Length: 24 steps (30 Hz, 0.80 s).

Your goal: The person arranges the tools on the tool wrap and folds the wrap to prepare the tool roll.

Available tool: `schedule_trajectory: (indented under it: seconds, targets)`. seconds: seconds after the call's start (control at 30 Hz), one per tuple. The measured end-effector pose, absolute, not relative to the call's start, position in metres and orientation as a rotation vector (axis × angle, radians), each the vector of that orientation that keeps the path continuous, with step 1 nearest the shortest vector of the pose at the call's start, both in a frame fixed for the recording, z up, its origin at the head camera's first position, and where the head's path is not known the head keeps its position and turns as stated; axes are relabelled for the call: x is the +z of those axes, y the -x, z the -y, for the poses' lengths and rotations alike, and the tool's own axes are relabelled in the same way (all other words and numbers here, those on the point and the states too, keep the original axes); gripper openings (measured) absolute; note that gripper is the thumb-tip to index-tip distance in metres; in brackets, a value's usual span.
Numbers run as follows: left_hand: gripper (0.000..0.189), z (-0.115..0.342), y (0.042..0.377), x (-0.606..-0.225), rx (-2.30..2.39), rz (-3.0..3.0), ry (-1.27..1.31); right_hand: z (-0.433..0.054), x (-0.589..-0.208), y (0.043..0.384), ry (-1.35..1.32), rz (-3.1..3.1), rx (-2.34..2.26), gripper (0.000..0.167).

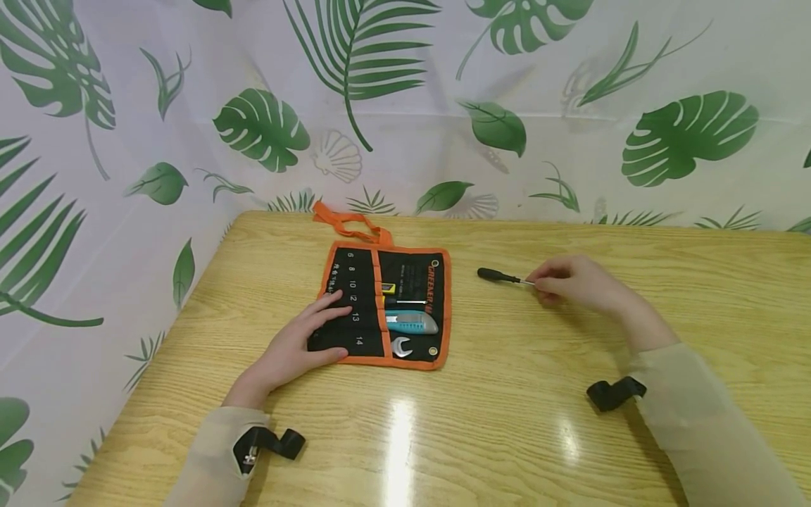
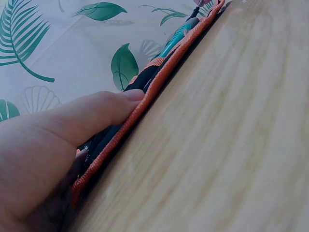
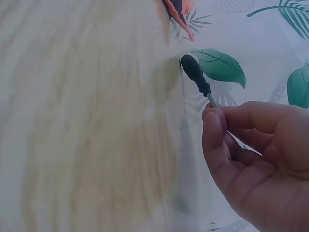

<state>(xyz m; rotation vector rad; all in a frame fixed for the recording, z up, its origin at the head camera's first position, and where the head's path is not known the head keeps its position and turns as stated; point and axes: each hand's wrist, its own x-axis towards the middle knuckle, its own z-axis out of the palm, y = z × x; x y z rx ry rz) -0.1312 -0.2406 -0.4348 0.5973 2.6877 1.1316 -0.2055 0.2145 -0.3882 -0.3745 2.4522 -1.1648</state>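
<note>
A black fabric tool pouch point(image 1: 348, 303) with orange edging lies on the table, its pockets numbered. My left hand point(image 1: 298, 338) rests on the pouch's left part, fingers spread; in the left wrist view the thumb point(image 2: 111, 104) lies along its orange edge. Out of the pockets stick a teal utility knife point(image 1: 412, 322), a wrench point(image 1: 401, 346) and a thin shaft with a yellow-black end. To the right of the pouch, my right hand point(image 1: 570, 282) pinches a screwdriver point(image 3: 194, 73) by its metal shaft, between thumb and fingertips. Its black handle points left, toward the pouch; the tip is hidden in the fingers.
An orange tie strap point(image 1: 345, 227) trails from the pouch's far edge. The wooden table point(image 1: 507, 422) ends at the back against a white cloth point(image 1: 405, 127) printed with green leaves. Black straps with small devices sit on both wrists.
</note>
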Motion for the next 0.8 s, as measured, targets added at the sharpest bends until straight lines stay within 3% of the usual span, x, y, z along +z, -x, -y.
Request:
schedule_trajectory:
  seconds: [0.27,0.8]
  targets:
    - [0.064,0.241,0.132,-0.436,1.137,-2.685,-0.604,-0.211,-0.393,0.208,0.247,-2.293,-1.374,0.033]
    - [0.064,0.241,0.132,-0.436,1.139,-2.685,-0.609,-0.193,-0.401,0.214,0.27,-2.058,-1.655,0.033]
